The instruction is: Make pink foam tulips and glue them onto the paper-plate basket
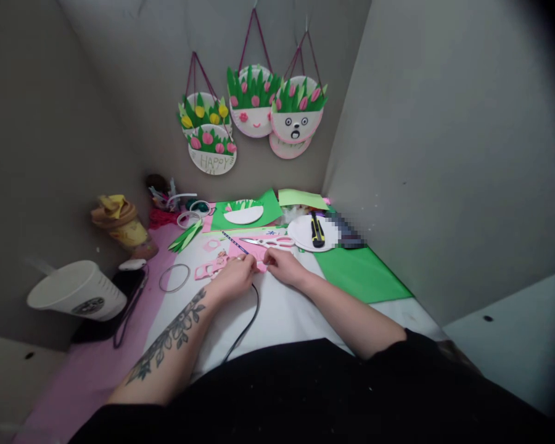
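Observation:
My left hand [237, 272] and my right hand [283, 265] are close together over the white tabletop, fingers pinched. Between them shows a small pink paper piece [261, 266], with both hands' fingertips on it; its shape is partly hidden. A dark patterned pencil-like stick [234, 241] lies just beyond my left fingers. White-handled scissors [277, 242] rest behind the hands, blades pointing left, partly over a pink paper sheet [240, 248]. Pink cut-out scraps with holes [206, 270] lie left of my left hand. A thin black cord [245, 333] runs toward me from under that hand.
Behind are a half paper plate with green leaves [244, 214], green paper [269, 200], and a yellow-black box cutter [317, 231] on a white plate [300, 233]. Green strips [185, 237], a tape ring [174, 278] and a white cup [81, 290] stand left. Decorated plates [254, 117] hang above.

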Demonstrator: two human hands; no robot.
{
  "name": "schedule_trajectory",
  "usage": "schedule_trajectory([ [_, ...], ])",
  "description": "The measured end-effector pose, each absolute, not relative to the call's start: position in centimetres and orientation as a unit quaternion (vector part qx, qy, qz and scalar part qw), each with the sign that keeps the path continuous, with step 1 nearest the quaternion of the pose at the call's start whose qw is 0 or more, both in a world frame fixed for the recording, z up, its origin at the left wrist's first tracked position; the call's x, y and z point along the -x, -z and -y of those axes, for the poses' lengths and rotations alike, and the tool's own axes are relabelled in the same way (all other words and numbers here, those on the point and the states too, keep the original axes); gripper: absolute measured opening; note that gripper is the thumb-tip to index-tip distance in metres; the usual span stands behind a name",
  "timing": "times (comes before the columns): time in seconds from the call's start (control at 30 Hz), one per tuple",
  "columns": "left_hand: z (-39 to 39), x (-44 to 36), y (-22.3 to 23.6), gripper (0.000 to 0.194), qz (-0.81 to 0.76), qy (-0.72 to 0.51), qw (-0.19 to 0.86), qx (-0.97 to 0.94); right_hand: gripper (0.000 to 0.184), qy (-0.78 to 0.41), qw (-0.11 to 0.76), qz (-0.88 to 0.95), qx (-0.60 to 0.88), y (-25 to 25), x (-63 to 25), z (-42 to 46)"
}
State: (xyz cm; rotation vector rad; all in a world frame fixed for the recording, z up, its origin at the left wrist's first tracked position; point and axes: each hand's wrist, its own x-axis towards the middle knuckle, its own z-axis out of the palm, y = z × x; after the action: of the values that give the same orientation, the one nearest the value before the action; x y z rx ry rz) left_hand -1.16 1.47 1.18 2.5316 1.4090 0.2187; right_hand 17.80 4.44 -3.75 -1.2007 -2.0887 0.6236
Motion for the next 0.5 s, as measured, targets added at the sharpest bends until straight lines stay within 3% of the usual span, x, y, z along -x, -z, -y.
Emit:
schedule_trajectory([
  [0.5, -1.4, 0.9, -1.5, 0.018, -0.475, -0.068, 0.107, -0.871, 0.025, -0.273, 0.321, 0.728, 0.542, 4.6, -16.4, -5.2],
])
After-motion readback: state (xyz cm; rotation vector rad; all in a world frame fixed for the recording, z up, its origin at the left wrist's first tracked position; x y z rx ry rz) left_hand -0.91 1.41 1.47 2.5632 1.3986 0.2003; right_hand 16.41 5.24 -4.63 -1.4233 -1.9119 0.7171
